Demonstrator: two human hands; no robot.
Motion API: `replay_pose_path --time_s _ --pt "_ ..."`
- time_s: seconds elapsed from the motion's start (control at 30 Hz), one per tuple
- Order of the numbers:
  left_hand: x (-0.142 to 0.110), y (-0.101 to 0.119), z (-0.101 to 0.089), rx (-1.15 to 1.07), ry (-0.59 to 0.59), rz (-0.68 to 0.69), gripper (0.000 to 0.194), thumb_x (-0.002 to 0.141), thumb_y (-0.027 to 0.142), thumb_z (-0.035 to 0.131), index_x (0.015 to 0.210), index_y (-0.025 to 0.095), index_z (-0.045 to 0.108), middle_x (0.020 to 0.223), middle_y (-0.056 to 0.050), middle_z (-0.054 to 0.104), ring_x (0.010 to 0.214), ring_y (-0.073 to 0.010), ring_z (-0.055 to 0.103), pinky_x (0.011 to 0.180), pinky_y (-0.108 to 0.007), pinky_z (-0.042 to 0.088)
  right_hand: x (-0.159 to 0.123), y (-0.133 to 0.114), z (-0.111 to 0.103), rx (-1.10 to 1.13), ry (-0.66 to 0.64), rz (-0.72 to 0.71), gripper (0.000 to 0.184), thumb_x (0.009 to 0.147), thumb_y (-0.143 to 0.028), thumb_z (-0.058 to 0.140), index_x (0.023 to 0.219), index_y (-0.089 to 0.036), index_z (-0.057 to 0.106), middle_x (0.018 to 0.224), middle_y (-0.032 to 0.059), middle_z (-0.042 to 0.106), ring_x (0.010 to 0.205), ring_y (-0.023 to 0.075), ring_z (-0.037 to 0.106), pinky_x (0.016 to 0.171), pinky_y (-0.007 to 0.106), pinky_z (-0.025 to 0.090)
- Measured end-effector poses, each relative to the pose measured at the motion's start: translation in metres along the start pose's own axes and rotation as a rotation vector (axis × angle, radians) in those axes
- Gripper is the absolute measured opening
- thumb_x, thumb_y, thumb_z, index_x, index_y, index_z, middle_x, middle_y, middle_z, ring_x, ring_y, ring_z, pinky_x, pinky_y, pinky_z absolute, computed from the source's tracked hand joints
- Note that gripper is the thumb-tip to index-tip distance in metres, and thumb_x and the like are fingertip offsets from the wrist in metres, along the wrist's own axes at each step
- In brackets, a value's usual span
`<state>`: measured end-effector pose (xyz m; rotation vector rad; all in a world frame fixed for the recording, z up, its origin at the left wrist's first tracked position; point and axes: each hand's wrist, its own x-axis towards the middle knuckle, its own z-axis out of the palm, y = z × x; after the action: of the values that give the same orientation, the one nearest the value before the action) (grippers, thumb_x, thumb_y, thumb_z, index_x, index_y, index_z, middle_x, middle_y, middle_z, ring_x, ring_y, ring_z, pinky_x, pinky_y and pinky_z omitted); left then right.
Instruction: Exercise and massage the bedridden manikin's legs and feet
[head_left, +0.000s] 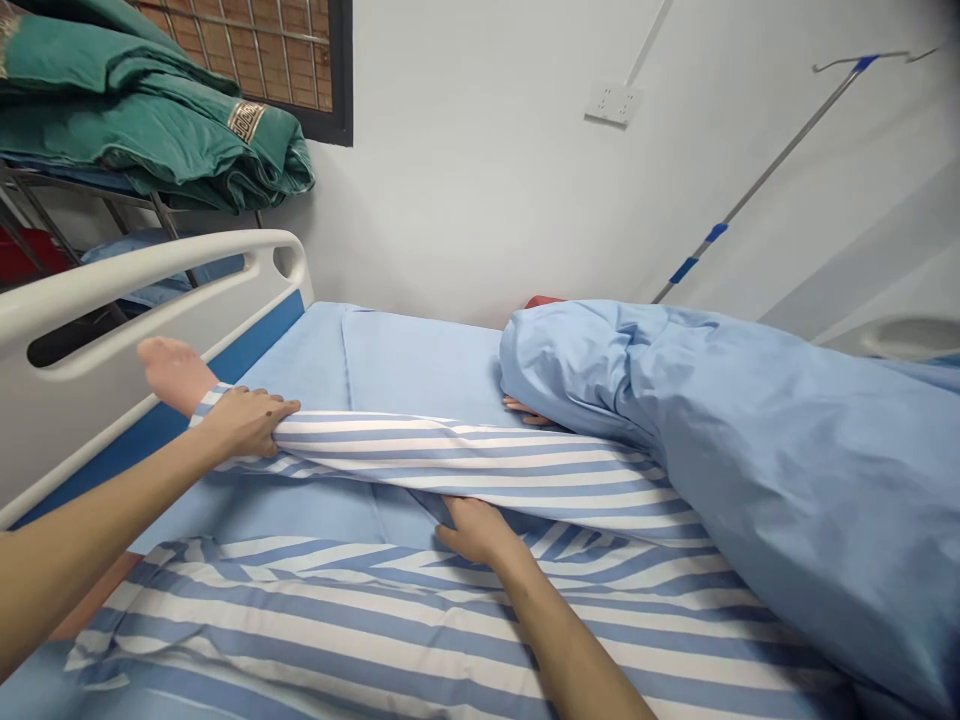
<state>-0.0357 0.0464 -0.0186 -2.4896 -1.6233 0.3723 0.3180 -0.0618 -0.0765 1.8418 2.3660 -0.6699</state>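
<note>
Left hand [244, 422]: fingers together, clamped over the cuff end of a striped trouser leg [465, 465], just above a bare foot [176, 373]. Right hand [476, 530]: at the lower edge of the same leg, fingers against the cloth; firm pinch or mere contact, cannot tell.

Leg lying across a blue bed sheet [420, 370], running from the foot, near the bed's side, toward the right, upper end disappearing under a bunched blue quilt [720, 450]. Foot just beside a white bed rail [150, 290], the rail standing between the leg and the rack beyond. Past the leg, partly hidden by the quilt, a few pale digits [523, 408]; toes or fingers, cannot tell. Right forearm [570, 640] passing over a loose spread of similar striped cloth [300, 630], nearest the camera. Small red item [544, 300] behind the quilt, mostly hidden.

Beyond the rail: metal rack [67, 190] bearing folded green cloth [142, 110], with a blue pillow [142, 255] lower down; barred window [300, 60] above. On the white wall [465, 170]: socket plate [613, 104]. Leaning IV pole [757, 175], blue-taped, at right.
</note>
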Motion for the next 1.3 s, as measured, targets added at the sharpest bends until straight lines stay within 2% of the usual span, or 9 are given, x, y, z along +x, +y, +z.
replay_pose_path --time_s 0.13,0.23,0.53,0.77,0.9,0.97,1.13,1.2,1.3 --pt "0.013 -0.004 -0.023 0.038 0.007 -0.005 0.049 0.061 0.030 0.056 0.109 0.026 0.052 0.098 -0.006 0.063 0.091 -0.0275 0.055 0.079 -0.036 0.035 -0.001 -0.002 0.001 -0.008 0.025 0.000 0.043 0.074 -0.033 0.047 0.112 -0.015 0.052 0.118 0.0152 0.054 0.105 0.0294 0.052 0.083 0.034 0.037" --pt "0.023 -0.003 -0.023 0.069 0.039 -0.006 0.046 0.062 0.030 0.054 0.108 0.025 0.052 0.098 -0.007 0.063 0.092 -0.0280 0.055 0.079 -0.037 0.035 -0.001 -0.002 0.001 -0.006 0.023 0.014 0.040 0.074 -0.033 0.047 0.109 -0.015 0.053 0.116 0.0147 0.055 0.101 0.0289 0.054 0.080 0.034 0.038" --pt "0.004 0.025 0.051 -0.019 0.058 -0.074 0.047 0.066 0.025 0.047 0.113 0.022 0.051 0.103 -0.010 0.063 0.097 -0.0314 0.053 0.082 -0.043 0.032 -0.001 -0.004 0.001 0.003 -0.016 0.022 0.044 0.075 -0.034 0.046 0.113 -0.014 0.053 0.113 0.0163 0.058 0.101 0.0296 0.054 0.081 0.036 0.038" --pt "-0.012 0.033 0.053 -0.093 0.116 -0.089 0.057 0.061 0.019 0.053 0.117 0.022 0.049 0.111 -0.011 0.057 0.107 -0.0294 0.044 0.090 -0.041 0.030 0.002 0.004 0.007 0.051 0.028 0.019 0.049 0.074 -0.031 0.048 0.121 -0.017 0.048 0.119 0.0129 0.055 0.108 0.0268 0.051 0.086 0.034 0.036" --pt "-0.039 0.052 0.049 -0.211 0.336 -0.135 0.069 0.060 0.026 0.058 0.127 0.021 0.040 0.128 -0.014 0.042 0.121 -0.0324 0.030 0.102 -0.045 0.021 0.006 0.009 0.012 0.084 0.076 -0.009 0.051 0.074 -0.030 0.049 0.123 -0.016 0.047 0.123 0.0123 0.053 0.111 0.0264 0.048 0.090 0.033 0.035" --pt "-0.061 0.062 0.046 -0.362 0.379 -0.132 0.066 0.066 0.031 0.054 0.128 0.020 0.037 0.130 -0.013 0.040 0.122 -0.0300 0.031 0.103 -0.043 0.023 0.007 0.010 0.013 0.110 0.103 -0.036 0.050 0.074 -0.029 0.048 0.122 -0.015 0.049 0.122 0.0118 0.053 0.112 0.0251 0.048 0.091 0.032 0.034" --pt "-0.130 0.076 0.045 -0.689 0.099 0.046 0.054 0.066 0.039 0.056 0.118 0.028 0.047 0.125 -0.002 0.049 0.115 -0.0214 0.044 0.098 -0.031 0.035 0.009 0.013 0.018 0.166 0.147 -0.066 0.044 0.074 -0.026 0.048 0.115 -0.011 0.056 0.119 0.0119 0.056 0.111 0.0222 0.050 0.094 0.029 0.033" --pt "-0.152 0.081 0.049 -0.680 0.025 0.037 0.051 0.063 0.044 0.058 0.111 0.029 0.052 0.119 -0.001 0.055 0.109 -0.0220 0.050 0.094 -0.031 0.037 0.009 0.015 0.021 0.185 0.167 -0.080 0.042 0.074 -0.025 0.047 0.112 -0.010 0.057 0.118 0.0118 0.057 0.110 0.0219 0.051 0.094 0.029 0.034" --pt "-0.169 0.087 0.056 -0.562 0.023 0.026 0.055 0.060 0.055 0.057 0.108 0.028 0.056 0.112 -0.004 0.061 0.103 -0.0261 0.054 0.092 -0.037 0.037 0.009 0.015 0.023 0.205 0.195 -0.085 0.041 0.074 -0.022 0.047 0.110 -0.008 0.059 0.115 0.0121 0.059 0.108 0.0216 0.052 0.095 0.030 0.034"
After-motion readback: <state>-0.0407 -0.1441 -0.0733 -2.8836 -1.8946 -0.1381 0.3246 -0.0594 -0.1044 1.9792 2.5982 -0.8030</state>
